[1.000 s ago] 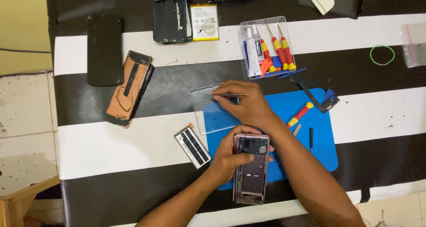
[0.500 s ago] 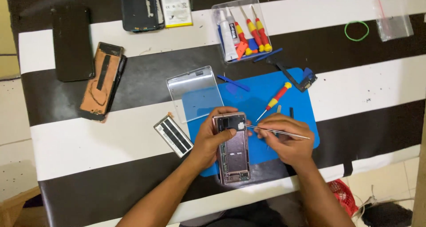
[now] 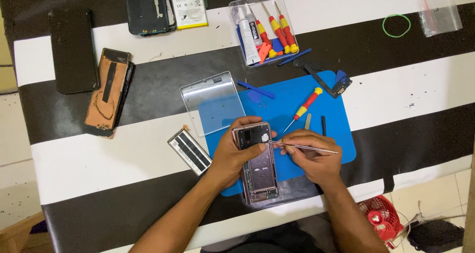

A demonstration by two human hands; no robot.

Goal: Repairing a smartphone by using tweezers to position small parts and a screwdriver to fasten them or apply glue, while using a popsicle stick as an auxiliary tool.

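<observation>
**A:** Where did things stand at that moment?

**B:** The opened phone [image 3: 258,165] lay on the blue mat [image 3: 326,109], close to the table's near edge. The left hand [image 3: 232,156] was wrapped around its upper left side, fingers curled over the top. The right hand [image 3: 314,156] pinched a pair of thin metal tweezers [image 3: 302,146], whose tip sat on a small part near the phone's top right corner.

**A:** What could have gone wrong?

**B:** As I judged it, a slip of the tip could have scratched the board or flicked the small part away. On a black-and-white striped cloth, a tiny piece would have been hard to find. The phone's lower end reached past the mat toward the near edge, so a push that way could have sent it off the table.

**A:** And room to move?

**B:** To the right of the right hand, the mat and the cloth beyond it lay open. Farther in, a red-and-yellow screwdriver [image 3: 306,104] and two small dark strips lay just beside the fingers. A clear back cover [image 3: 210,102] sat at the mat's far left corner, and a loose battery [image 3: 189,151] lay just left of the left wrist, crowding that side.
</observation>
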